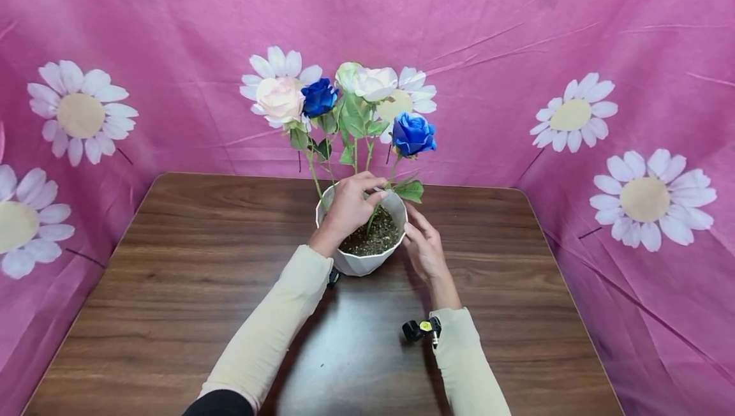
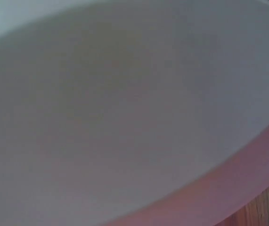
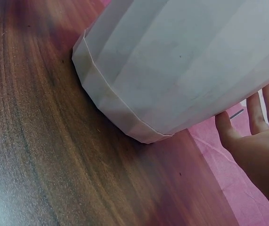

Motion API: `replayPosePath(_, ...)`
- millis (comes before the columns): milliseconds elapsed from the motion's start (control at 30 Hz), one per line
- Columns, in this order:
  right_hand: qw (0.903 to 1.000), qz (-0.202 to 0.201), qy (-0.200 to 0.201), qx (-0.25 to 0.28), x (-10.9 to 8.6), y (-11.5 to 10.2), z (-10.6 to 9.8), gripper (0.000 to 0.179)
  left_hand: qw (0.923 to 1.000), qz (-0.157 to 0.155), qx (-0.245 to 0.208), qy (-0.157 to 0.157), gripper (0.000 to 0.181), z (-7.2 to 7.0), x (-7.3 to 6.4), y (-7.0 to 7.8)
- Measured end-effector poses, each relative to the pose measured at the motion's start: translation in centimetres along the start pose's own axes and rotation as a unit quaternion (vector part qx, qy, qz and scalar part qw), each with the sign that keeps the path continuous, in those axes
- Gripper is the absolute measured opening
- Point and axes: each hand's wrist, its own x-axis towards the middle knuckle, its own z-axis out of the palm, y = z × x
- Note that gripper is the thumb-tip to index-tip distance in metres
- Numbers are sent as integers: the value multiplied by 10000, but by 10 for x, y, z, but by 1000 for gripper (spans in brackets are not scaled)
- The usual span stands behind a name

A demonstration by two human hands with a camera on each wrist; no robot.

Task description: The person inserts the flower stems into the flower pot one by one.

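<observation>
A white faceted flowerpot [image 1: 360,265] with dark soil [image 1: 376,237] holds several artificial roses. My left hand [image 1: 351,204] reaches over the pot's rim, thumb and forefinger pinching the stem of the front blue rose [image 1: 415,134]. Its green leaf [image 1: 409,191] hangs past the rim on the right. My right hand [image 1: 426,247] rests its fingertips against the pot's right side; the right wrist view has those fingers [image 3: 226,129] fairly straight along the wall. Behind stand a pale pink rose [image 1: 279,99], another blue rose [image 1: 319,97] and a white rose [image 1: 376,83]. A blurred pale surface fills the left wrist view.
The pot stands on a brown wooden table [image 1: 230,231], towards its back edge. A pink cloth [image 1: 488,39] printed with white daisies surrounds the table at the back and sides. A small black wrist camera [image 1: 415,330] sits at the right sleeve.
</observation>
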Motion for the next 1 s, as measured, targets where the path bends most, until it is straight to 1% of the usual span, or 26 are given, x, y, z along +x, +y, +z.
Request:
replayPosePath(233, 9999, -114, -12, 121, 1, -3, 1, 52, 9994, 112, 284, -131, 18, 1, 3, 0)
replayPosePath(333, 9999, -100, 4, 115, 1, -4, 2, 50, 9993, 122, 312, -190, 20, 1, 4, 0)
replayPosePath(433, 9999, -87, 9, 93, 2, -3, 0, 50, 9994, 69, 256, -208, 21, 3, 4, -1)
replayPosePath(633, 10000, -11, 55, 35, 5, -1, -1, 55, 9999, -150, -64, -49, 19, 3, 5, -3)
replayPosePath(733, 9997, 79, 211, -91, 3, -1, -1, 49, 9996, -276, -112, -15, 20, 2, 3, -4)
replayPosePath(833, 9986, 101, 442, -287, -3, -4, -1, 44, 9992, -383, -74, 53, 30, -1, 0, -3)
replayPosePath(933, 9959, 21, 670, -611, -9, -10, -2, 42, 9996, -253, -51, 121, 39, -9, -3, -1)
replayPosePath(1000, 9915, -46, 764, -1056, -11, -16, -2, 41, 9998, -93, -94, 161, 39, -17, -7, 0)
